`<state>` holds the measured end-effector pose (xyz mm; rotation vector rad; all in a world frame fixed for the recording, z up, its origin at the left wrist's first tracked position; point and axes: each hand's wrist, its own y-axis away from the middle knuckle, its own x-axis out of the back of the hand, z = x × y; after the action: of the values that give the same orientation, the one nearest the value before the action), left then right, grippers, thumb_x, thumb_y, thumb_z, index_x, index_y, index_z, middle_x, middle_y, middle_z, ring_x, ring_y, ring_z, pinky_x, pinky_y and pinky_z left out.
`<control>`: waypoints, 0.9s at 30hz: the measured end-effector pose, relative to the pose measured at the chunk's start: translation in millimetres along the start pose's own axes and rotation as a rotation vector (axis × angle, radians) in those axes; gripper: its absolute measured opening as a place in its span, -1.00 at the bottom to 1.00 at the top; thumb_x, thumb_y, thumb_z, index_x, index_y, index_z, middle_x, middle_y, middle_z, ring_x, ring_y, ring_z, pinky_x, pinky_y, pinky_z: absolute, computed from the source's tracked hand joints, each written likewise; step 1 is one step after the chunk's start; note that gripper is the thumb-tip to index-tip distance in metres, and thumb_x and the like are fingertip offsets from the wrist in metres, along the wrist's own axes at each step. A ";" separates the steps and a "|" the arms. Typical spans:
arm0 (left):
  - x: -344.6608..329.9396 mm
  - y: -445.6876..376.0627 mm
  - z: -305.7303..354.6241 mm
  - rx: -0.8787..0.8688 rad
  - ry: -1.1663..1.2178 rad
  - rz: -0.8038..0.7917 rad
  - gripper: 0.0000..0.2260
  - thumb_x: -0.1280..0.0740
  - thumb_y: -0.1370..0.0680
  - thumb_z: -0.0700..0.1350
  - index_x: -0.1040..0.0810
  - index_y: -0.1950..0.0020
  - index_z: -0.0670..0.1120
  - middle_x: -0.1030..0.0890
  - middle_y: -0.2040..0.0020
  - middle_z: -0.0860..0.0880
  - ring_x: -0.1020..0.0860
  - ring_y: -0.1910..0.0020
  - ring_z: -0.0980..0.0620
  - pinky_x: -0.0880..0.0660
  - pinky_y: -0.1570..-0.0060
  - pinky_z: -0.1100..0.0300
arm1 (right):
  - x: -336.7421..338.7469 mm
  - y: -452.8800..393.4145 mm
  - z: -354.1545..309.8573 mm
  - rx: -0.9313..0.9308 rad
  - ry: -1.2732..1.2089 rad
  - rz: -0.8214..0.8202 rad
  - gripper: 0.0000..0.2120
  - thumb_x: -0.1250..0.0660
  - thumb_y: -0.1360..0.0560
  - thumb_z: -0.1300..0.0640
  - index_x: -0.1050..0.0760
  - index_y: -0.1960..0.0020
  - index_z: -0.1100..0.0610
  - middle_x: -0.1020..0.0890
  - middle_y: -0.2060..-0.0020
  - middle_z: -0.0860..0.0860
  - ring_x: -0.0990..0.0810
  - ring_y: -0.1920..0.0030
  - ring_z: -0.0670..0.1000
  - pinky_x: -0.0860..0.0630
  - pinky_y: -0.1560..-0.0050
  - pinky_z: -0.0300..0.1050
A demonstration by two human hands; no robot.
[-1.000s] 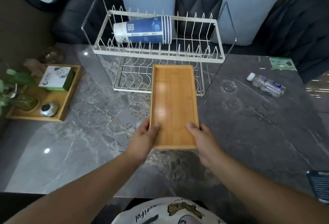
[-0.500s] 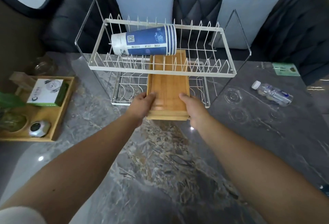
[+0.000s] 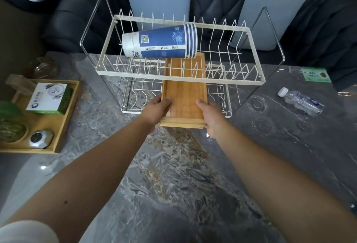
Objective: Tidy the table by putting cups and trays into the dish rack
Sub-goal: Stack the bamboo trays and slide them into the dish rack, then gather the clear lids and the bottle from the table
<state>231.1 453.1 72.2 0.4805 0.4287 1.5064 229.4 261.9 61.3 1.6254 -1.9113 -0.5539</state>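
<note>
I have the long rectangular bamboo tray (image 3: 184,96) gripped at its near end, my left hand (image 3: 156,110) and right hand (image 3: 212,116) each closed on a side edge, thumbs on top. Its far half lies in the lower tier of the white two-tier wire dish rack (image 3: 179,79), partly hidden behind the upper tier's wires. A nested stack of blue paper cups (image 3: 160,43) lies sideways in that upper tier. My fingers under the tray are hidden.

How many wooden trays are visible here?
2. One tray sits partly inside the rack's lower tier, gripped by both hands. The other tray lies at the table's left edge, holding small items. None seem hidden.
</note>
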 end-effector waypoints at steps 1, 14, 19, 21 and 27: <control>0.7 2.2 1.2 0.004 0.001 -0.017 -0.59 -0.34 -0.55 0.05 -0.45 -0.36 -0.07 -0.66 -0.10 -0.08 -0.62 -0.09 -0.08 -0.47 -0.28 -0.13 | 0.9 0.3 0.3 0.008 0.005 -0.002 -0.53 -0.31 -0.49 -0.23 -0.41 -0.33 -0.08 -0.51 0.02 -0.18 -0.48 0.00 -0.07 -0.39 -0.23 0.06; 29.0 80.2 -58.7 -0.210 -0.604 0.032 -0.25 -0.16 -0.51 0.37 -0.09 -0.58 0.02 -0.26 -0.55 -0.11 -0.33 -0.45 -0.16 -0.25 -0.37 -0.07 | 38.3 61.1 74.3 0.363 0.543 0.091 -0.31 -0.09 -0.52 -0.36 -0.26 -0.50 0.04 -0.44 -0.42 0.06 -0.41 -0.40 0.08 -0.33 -0.40 0.10; 21.6 98.9 -110.9 -0.340 -1.042 0.054 -0.24 -0.15 -0.56 0.31 -0.08 -0.58 -0.15 -0.18 -0.57 -0.18 -0.14 -0.54 -0.15 -0.12 -0.50 -0.07 | 55.8 87.6 130.6 0.531 1.075 0.130 -0.33 -0.12 -0.58 -0.23 -0.18 -0.53 0.17 -0.27 -0.51 0.15 -0.20 -0.51 0.15 -0.16 -0.48 0.08; 9.5 102.1 -126.0 -0.389 -1.196 0.025 -0.22 -0.08 -0.56 0.33 -0.05 -0.58 -0.17 -0.13 -0.58 -0.17 -0.08 -0.56 -0.13 -0.06 -0.52 -0.07 | 61.0 94.9 143.8 0.540 1.186 0.145 -0.30 -0.06 -0.58 -0.26 -0.10 -0.55 0.14 -0.16 -0.55 0.11 -0.06 -0.56 0.11 -0.01 -0.52 0.08; -38.9 99.4 -144.5 -0.491 -1.445 -0.106 -0.24 0.04 -0.54 0.32 -0.01 -0.58 -0.14 -0.09 -0.60 -0.15 -0.01 -0.57 -0.11 0.05 -0.52 -0.03 | 91.8 108.1 159.4 0.521 1.257 0.169 -0.29 -0.02 -0.57 -0.27 -0.04 -0.57 0.14 -0.07 -0.58 0.09 0.04 -0.57 0.08 0.11 -0.52 0.07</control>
<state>67.8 419.9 5.1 0.9656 -0.9977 0.7895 34.7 183.4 23.9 1.4538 -1.1731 0.9326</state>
